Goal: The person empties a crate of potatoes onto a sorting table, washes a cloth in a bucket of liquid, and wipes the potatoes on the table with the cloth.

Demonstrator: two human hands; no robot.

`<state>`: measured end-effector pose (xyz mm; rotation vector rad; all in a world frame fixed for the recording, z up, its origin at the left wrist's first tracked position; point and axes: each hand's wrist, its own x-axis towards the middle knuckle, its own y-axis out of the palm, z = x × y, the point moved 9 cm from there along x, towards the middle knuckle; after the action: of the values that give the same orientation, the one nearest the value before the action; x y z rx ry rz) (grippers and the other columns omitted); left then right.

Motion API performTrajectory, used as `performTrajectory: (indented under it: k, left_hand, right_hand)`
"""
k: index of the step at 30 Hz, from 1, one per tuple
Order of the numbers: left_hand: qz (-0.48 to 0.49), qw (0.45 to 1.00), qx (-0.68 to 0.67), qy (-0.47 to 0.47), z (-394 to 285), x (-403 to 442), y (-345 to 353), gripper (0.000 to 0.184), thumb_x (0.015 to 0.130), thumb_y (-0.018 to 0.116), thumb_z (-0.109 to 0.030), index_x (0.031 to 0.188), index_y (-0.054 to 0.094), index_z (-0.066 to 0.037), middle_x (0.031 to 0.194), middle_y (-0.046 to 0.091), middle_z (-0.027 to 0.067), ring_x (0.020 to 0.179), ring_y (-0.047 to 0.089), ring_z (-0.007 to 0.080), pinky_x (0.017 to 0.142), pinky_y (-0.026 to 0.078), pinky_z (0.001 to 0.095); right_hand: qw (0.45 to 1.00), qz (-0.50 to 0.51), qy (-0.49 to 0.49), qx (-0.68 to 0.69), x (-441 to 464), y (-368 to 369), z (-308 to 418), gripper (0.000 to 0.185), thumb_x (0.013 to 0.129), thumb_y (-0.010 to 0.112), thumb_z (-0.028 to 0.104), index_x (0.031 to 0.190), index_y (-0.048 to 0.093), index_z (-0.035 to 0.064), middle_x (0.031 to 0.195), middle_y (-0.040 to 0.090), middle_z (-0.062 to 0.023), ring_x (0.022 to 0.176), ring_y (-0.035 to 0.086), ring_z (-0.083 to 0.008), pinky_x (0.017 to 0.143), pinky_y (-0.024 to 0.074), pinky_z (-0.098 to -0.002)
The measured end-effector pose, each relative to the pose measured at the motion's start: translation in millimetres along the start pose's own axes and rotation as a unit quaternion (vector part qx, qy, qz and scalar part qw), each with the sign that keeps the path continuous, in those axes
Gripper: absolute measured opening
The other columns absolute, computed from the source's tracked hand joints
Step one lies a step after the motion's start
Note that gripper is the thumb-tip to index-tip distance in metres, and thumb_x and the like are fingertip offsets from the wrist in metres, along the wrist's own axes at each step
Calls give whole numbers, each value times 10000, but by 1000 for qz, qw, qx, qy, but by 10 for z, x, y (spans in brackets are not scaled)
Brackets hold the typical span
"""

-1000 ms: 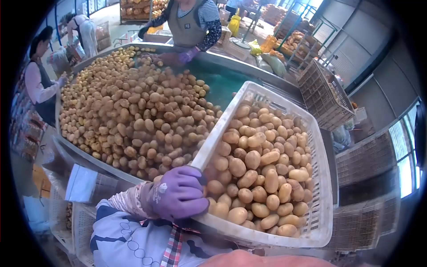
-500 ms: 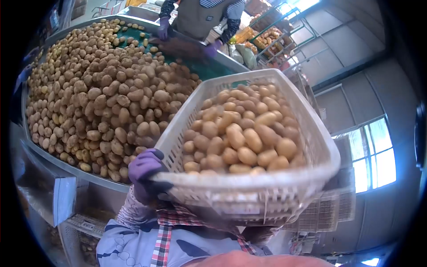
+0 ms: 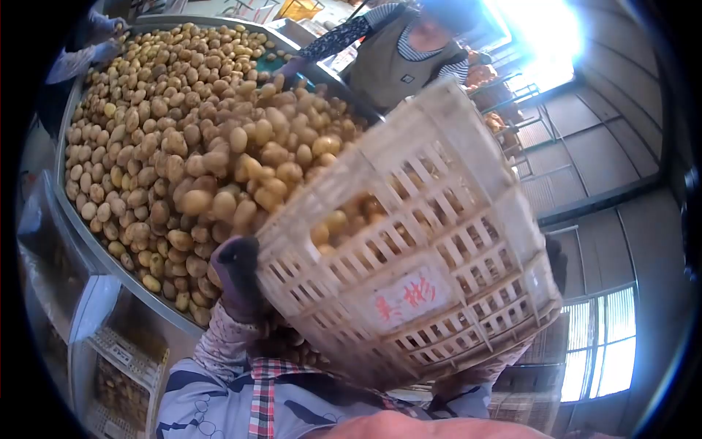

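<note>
Evidently, the left hand (image 3: 238, 276) at eight o'clock clamps the tilted crate (image 3: 406, 293), centre to four; stiff, probably heavy with loose potatoes (image 3: 336, 223), it wants holding at opposite sides; the right hand (image 3: 556, 262) grips at three.

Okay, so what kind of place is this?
It looks like a produce sorting or packing shed: a big metal-rimmed table heaped with potatoes, a slotted plastic crate tipped over it, and a co-worker in an apron standing across the table.
</note>
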<state>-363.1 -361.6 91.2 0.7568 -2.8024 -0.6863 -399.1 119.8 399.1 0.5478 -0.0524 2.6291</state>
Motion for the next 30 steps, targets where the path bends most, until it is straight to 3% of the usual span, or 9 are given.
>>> performTrajectory:
  k: [3,5,9,12,14,17,21,26,30]
  left_hand:
    - [-27,998,28,51,-181,231,41,607,909,435,-560,655,479,-10,631,408,-31,591,351,63,521,330,249]
    - [-12,993,-35,116,82,367,-109,379,960,457,-302,793,576,17,764,583,4,683,505,76,608,427,266]
    - [16,989,114,90,112,616,-165,514,971,380,-365,1162,526,88,1043,639,144,892,619,169,820,488,305]
    - [0,984,46,170,55,677,-181,490,968,372,-294,1265,436,90,1123,603,174,996,592,194,878,470,323]
    - [-50,924,246,289,7,679,-289,516,901,499,-258,1270,420,94,1088,608,201,980,605,266,845,475,350]
    - [10,946,246,211,110,877,-302,519,985,346,-350,1317,396,46,1230,539,155,1088,551,212,924,454,340]
    - [67,987,136,49,598,1211,-381,544,980,331,-419,1325,403,-4,1269,516,123,1119,536,248,968,436,353]
    - [48,998,47,-10,787,1152,-418,555,979,326,-418,1334,385,5,1291,496,141,1146,513,265,987,415,376]
    - [51,996,-60,-47,630,1217,-302,556,953,401,-379,1340,362,17,1267,508,153,1112,527,254,956,430,371]
  right_hand:
    - [997,58,-36,-41,365,591,94,344,959,412,258,1113,559,-13,1139,575,-121,1041,547,-204,882,438,-366]
    - [990,100,-64,-80,545,1106,169,348,957,416,268,1115,560,-7,1133,578,-116,1036,549,-203,879,439,-363]
    - [958,183,-121,-186,724,2214,121,356,953,422,287,1118,562,4,1121,584,-105,1026,554,-201,872,441,-357]
    - [913,255,-171,-270,723,3134,-56,363,950,428,302,1121,564,12,1112,589,-97,1018,557,-200,866,442,-353]
    - [876,301,-198,-320,643,3718,-277,367,948,431,311,1123,565,18,1106,592,-92,1013,560,-199,863,443,-350]
    - [819,358,-224,-388,503,4490,-661,373,945,436,326,1126,567,26,1097,597,-84,1006,563,-197,857,445,-345]
    - [758,396,-258,-449,491,5211,-1042,382,941,443,345,1130,569,37,1085,603,-74,996,568,-195,850,447,-339]
    - [790,319,-329,-408,1044,4575,-725,393,936,451,369,1134,572,51,1070,610,-61,984,573,-192,841,449,-332]
    - [877,89,-269,-387,2111,2378,-995,402,933,458,388,1138,574,62,1059,617,-50,974,578,-190,834,451,-326]
